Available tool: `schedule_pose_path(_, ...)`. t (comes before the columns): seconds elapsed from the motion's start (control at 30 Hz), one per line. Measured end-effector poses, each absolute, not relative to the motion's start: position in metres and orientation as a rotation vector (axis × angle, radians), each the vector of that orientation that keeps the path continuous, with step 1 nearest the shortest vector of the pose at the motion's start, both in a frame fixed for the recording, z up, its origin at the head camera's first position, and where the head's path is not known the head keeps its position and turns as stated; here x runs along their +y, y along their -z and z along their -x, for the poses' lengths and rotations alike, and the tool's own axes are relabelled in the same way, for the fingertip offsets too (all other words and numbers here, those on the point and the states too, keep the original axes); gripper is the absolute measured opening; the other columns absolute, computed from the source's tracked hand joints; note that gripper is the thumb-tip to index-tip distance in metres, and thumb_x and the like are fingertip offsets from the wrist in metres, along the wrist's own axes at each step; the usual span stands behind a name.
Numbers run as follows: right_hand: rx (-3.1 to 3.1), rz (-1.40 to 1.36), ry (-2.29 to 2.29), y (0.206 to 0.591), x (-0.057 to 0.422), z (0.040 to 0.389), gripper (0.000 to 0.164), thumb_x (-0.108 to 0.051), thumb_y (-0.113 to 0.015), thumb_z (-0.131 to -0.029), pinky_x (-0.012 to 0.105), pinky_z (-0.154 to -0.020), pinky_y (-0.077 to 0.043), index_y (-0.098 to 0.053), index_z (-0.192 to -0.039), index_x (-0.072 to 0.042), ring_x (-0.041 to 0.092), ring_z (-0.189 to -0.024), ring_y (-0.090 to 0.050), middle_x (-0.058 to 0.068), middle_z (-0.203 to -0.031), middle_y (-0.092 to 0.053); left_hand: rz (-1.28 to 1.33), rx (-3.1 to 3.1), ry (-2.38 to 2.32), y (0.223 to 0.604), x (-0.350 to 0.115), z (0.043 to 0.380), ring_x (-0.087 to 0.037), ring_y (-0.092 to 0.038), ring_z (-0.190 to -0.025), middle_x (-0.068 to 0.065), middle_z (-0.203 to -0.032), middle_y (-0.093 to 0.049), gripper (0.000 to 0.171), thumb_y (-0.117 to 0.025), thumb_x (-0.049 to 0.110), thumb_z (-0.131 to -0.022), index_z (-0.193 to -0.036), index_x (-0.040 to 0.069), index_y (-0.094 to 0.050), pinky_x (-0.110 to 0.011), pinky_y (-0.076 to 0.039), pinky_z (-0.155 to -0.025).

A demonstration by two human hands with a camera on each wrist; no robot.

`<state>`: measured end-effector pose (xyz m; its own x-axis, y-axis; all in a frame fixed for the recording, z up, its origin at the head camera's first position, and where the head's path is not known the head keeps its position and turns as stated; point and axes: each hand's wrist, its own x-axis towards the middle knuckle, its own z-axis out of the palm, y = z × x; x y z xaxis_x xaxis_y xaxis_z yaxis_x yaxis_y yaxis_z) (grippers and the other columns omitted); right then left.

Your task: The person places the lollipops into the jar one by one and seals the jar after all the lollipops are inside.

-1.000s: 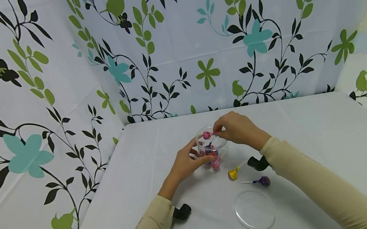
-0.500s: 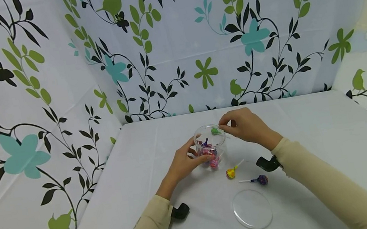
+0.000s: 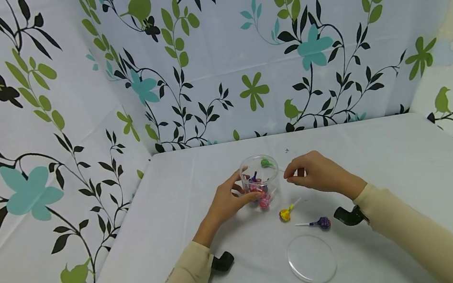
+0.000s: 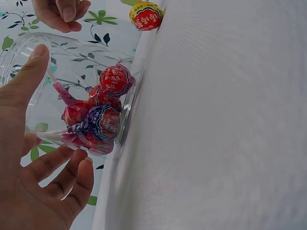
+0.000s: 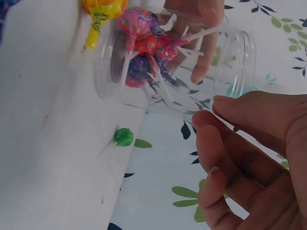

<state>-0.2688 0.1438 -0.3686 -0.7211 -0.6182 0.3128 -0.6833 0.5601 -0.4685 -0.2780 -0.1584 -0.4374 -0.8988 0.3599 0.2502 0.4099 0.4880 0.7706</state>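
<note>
Upright on the white table is a clear plastic jar with several pink, red and purple wrapped lollipops heaped in its lower part. My left hand grips the jar's side, thumb on the near wall and fingers round the far side. To the right of the rim, my right hand is in the air with loosely bent fingers and nothing between them. A small green lollipop lies on the table behind the jar and shows through its wall in the head view.
In front of the jar lie a yellow lollipop and a dark purple lollipop. Nearer to me lies a round clear lid. Patterned cloth walls the table at the back and sides.
A pink lollipop pinched by my right hand over the jar's mouth has left that hand. The right hand has drawn away to the right and down; my left hand stays on the jar.
</note>
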Motion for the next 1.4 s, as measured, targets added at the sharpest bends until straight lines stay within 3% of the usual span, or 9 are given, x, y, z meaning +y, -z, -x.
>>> schedule_pose_path(0.3,-2.704,-1.145,-0.942,0.384,0.15,0.263,0.014,-0.005,-0.08,-0.091,0.028,-0.065,-0.055,-0.081,-0.104,-0.01,0.01,-0.077,-0.059,-0.008,-0.096,-0.072,0.693,-2.66,1.395,0.437,-0.157,0.278,-0.016,-0.061,-0.098,0.009,-0.117,-0.066,0.079,-0.084,0.049,-0.087,-0.156,0.031,-0.048,-0.035,-0.055,-0.077)
schedule_pose_path(0.53,-2.701,-1.167,-0.963,0.385,0.151,0.263,0.015,-0.003,-0.079,-0.092,0.029,-0.067,-0.055,-0.08,-0.105,-0.009,0.011,-0.078,-0.059,-0.006,-0.096,-0.072,0.687,-2.663,1.399,0.436,-0.157,0.277,-0.019,-0.062,-0.098,0.004,-0.118,-0.066,0.084,-0.084,0.048,-0.087,-0.159,0.023,-0.046,-0.036,-0.054,-0.075)
schedule_pose_path(0.77,-2.781,-1.221,-0.934,0.394,0.147,0.265,0.016,0.0,-0.078,-0.091,0.028,-0.069,-0.055,-0.08,-0.105,-0.008,0.01,-0.08,-0.06,0.003,-0.102,-0.074,0.678,-2.677,1.392,0.436,-0.156,0.276,-0.015,-0.06,-0.098,0.01,-0.115,-0.066,0.078,-0.083,0.048,-0.088,-0.155,0.032,-0.048,-0.036,-0.055,-0.079)
schedule_pose_path(1.4,-2.905,-1.294,-0.948,0.411,0.138,0.27,0.019,0.003,-0.079,-0.088,0.028,-0.073,-0.055,-0.08,-0.102,-0.009,0.011,-0.083,-0.062,-0.003,-0.099,-0.073,0.654,-2.678,1.403,0.436,-0.158,0.276,-0.017,-0.061,-0.098,0.008,-0.113,-0.066,0.081,-0.084,0.048,-0.087,-0.157,0.031,-0.047,-0.036,-0.054,-0.075)
